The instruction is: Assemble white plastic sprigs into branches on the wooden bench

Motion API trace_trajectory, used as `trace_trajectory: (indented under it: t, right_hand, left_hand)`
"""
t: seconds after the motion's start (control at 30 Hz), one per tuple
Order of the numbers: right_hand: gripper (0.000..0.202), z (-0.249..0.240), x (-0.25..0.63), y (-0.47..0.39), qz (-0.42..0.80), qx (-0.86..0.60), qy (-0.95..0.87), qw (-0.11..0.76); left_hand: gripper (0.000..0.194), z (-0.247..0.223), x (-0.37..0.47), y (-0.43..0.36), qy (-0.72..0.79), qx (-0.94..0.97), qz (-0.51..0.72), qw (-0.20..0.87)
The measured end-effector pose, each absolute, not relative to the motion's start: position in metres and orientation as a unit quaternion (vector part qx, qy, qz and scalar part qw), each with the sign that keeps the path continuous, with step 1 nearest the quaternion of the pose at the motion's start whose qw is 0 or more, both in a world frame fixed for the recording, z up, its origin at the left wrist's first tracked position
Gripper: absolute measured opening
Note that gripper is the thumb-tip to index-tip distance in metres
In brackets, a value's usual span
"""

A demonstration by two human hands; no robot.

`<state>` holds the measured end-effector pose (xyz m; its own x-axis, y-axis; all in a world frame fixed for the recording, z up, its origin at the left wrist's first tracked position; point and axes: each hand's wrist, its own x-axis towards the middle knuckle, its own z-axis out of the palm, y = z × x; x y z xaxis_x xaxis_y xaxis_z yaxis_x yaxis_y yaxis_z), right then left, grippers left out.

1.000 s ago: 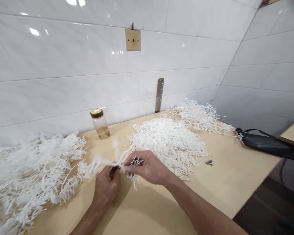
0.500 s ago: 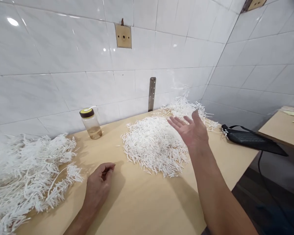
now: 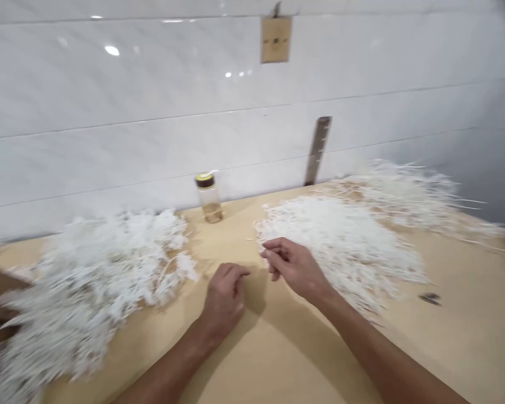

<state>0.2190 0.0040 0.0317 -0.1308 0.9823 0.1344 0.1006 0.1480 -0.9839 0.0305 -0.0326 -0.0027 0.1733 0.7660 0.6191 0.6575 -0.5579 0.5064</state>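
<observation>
My left hand [image 3: 225, 297] is low over the tabletop, in front of the bottle. Its fingers are curled together, and anything inside them is hidden. Just to its right is my right hand [image 3: 294, 266], fingers bent, with a small gap between thumb and forefinger and nothing visible between them. The right hand overlaps the near left edge of a broad pile of short, thin white pieces [image 3: 336, 230]. On the left side lies a bigger heap of white branched strands [image 3: 109, 264], looking like plastic sprigs. Both piles are smeared by motion.
A clear bottle [image 3: 210, 205] with a dark and yellow lid stands near the tiled wall [image 3: 151, 151]. Bare white stems [image 3: 404, 191] lie at the back right. A small dark object [image 3: 430, 298] lies on the table [image 3: 467, 336]. A metal strip [image 3: 318, 150] rises against the wall.
My right hand has come left and down from over the pile, its open palm now turned over with the fingers bent. The hands are closer together. The view has swung left.
</observation>
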Motion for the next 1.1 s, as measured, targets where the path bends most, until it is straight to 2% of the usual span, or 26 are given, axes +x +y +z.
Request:
trace_trajectory:
  t: [0.13,0.33,0.5,0.7,0.83,1.0,1.1]
  right_hand:
    - [0.033,0.029,0.211,-0.006,0.416,-0.475,-0.632,0.449]
    - [0.035,0.021,0.208,-0.009,0.401,-0.471,-0.665,0.417]
    - [0.032,0.017,0.208,-0.008,0.368,-0.474,-0.686,0.412]
    - [0.032,0.007,0.21,-0.004,0.349,-0.459,-0.717,0.391]
    - [0.03,0.006,0.208,-0.004,0.336,-0.452,-0.739,0.369]
    - [0.036,0.008,0.209,-0.002,0.334,-0.471,-0.718,0.389]
    - [0.04,0.007,0.212,0.003,0.338,-0.494,-0.688,0.41]
  left_hand:
    - [0.028,0.01,0.024,-0.032,0.497,0.788,0.363,-0.033]
    - [0.021,0.051,-0.013,-0.021,0.633,0.705,0.295,-0.12]
    - [0.017,0.066,-0.053,-0.025,0.72,0.667,0.15,-0.119]
    - [0.01,0.044,-0.048,-0.045,0.717,0.694,-0.011,-0.068]
    - [0.021,0.03,-0.016,-0.053,0.647,0.759,0.021,-0.074]
    - [0.023,0.022,0.02,-0.06,0.461,0.865,0.186,-0.07]
    - [0.021,0.026,0.033,-0.058,0.426,0.862,0.264,-0.072]
